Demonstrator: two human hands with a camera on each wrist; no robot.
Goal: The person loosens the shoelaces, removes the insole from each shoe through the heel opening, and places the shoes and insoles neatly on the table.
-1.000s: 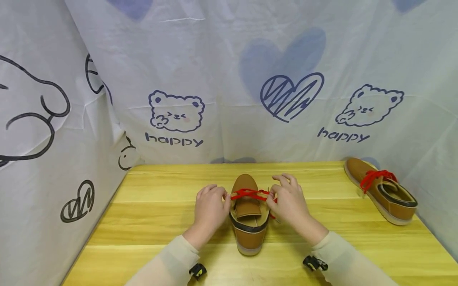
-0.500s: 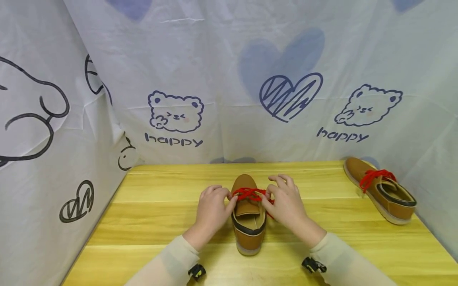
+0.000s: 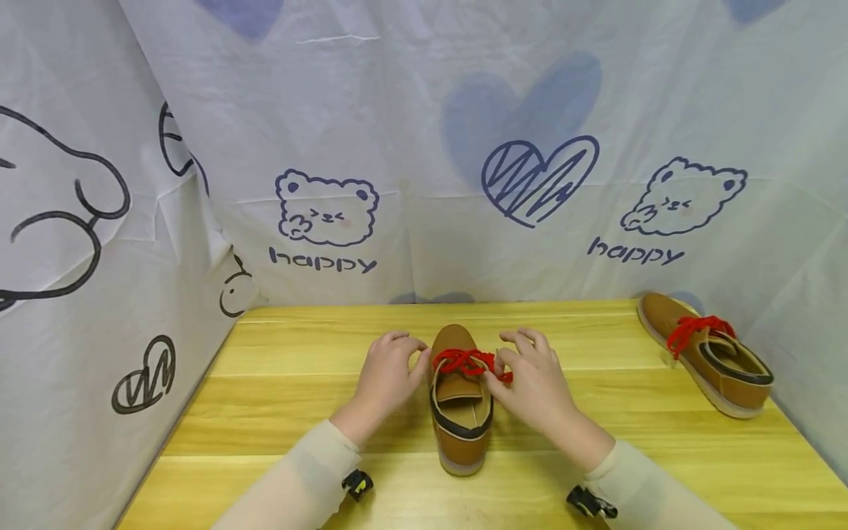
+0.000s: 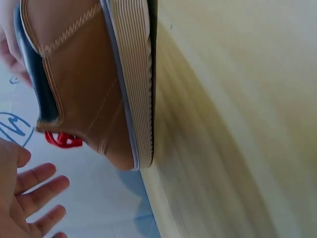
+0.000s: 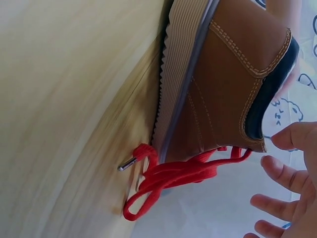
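Note:
A brown shoe (image 3: 461,445) stands upright on the table between the hands, toe pointing away. Red laces (image 3: 457,360) cross its front and hang loose on its right side; the right wrist view shows a metal lace tip (image 5: 128,164) there. My left hand (image 3: 391,372) is just left of the shoe, and the left wrist view shows its fingers (image 4: 42,194) spread and holding nothing. On the other side, my right hand (image 3: 535,383) is at the edge of the lace opening. Its thumb and index finger (image 5: 282,173) are apart near the eyelet corner.
A second brown shoe (image 3: 735,386) with red laces in a bow lies at the right of the wooden table (image 3: 278,412). White printed cloth (image 3: 424,243) hangs behind the table and along its sides.
Both hands pinched the shoe's sides by the laces and spread them; the sides have since come inward. My left hand has let go and moved left; the right has loosened its fingers.

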